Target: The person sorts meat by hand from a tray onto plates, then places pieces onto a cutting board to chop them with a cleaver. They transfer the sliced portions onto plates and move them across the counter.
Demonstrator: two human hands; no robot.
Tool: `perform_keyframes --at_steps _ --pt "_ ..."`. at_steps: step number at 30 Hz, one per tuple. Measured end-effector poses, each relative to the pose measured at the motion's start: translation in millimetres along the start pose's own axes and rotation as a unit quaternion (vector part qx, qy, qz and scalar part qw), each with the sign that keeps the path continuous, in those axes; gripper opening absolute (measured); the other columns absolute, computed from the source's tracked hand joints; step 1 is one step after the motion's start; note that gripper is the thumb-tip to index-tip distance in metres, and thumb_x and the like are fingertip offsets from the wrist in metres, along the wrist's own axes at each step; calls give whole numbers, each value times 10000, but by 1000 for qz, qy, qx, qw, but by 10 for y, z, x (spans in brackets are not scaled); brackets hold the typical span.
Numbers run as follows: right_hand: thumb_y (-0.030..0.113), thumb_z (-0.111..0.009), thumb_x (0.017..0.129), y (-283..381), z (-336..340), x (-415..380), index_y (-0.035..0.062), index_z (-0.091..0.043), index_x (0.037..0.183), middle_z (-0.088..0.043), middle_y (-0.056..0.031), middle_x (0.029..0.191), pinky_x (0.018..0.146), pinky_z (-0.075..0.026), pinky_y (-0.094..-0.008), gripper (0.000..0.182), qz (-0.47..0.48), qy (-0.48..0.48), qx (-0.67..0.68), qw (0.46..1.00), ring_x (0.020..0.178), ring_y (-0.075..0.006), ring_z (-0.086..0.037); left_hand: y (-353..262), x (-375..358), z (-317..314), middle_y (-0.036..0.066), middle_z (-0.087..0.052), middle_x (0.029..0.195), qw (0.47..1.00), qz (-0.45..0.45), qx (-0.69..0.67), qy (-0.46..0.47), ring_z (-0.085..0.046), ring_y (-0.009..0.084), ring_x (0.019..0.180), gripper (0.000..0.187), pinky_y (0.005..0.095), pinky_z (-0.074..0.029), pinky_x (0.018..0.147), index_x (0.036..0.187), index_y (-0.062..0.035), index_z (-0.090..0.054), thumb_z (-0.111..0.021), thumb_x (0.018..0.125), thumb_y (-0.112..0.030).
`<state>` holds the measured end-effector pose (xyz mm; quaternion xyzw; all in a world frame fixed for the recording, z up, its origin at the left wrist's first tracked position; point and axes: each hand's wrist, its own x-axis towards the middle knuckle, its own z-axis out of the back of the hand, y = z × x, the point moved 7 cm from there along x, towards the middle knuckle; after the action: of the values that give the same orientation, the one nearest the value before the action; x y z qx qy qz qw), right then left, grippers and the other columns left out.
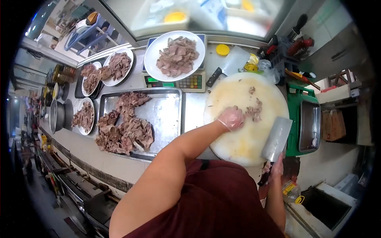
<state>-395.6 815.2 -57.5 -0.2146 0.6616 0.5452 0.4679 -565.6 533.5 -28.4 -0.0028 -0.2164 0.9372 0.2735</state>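
Observation:
My left hand (pixel 231 118), in a clear plastic glove, rests on the round cutting board (pixel 230 93) with its fingers curled. Its fingertips meet a small pile of sliced cooked meat (pixel 255 110); whether any is inside the fingers is hidden. At the board's right edge, my gloved right hand (pixel 277 169) grips the black handle of a cleaver (pixel 278 139). The broad blade lies flat over the board's edge, pointing away from me. A smaller scrap of meat (pixel 252 90) sits farther back on the board.
Left of the board, a metal tray (pixel 166 119) holds large meat pieces (pixel 125 127). A plate of sliced meat (pixel 177 56) sits on a scale (pixel 190 82); several more plates stand farther left. A second cleaver (pixel 234 61) lies behind the board. A green bin (pixel 294 135) adjoins its right side.

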Motion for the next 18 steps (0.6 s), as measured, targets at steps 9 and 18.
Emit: perform_keyframes --at_steps 9,18 --pt "775 -278 902 168 -166 -228 69 -525 898 -330 -13 481 392 -341 -377 748 51 -39 -10 998 366 -189 -336 -61 -281 -174 116 -650 769 989 -129 -63 25 -628 324 727 161 443 -518 643 745 -96 -610 -634 766 -253" --pt "774 -291 899 96 -129 -128 65 -512 944 -321 -13 477 396 -331 -373 745 44 -38 17 998 367 -203 -340 438 -184 551 0 -537 623 649 312 -693 21 -516 111 492 253 265 -402 427 767 -100 -589 -699 900 -285"
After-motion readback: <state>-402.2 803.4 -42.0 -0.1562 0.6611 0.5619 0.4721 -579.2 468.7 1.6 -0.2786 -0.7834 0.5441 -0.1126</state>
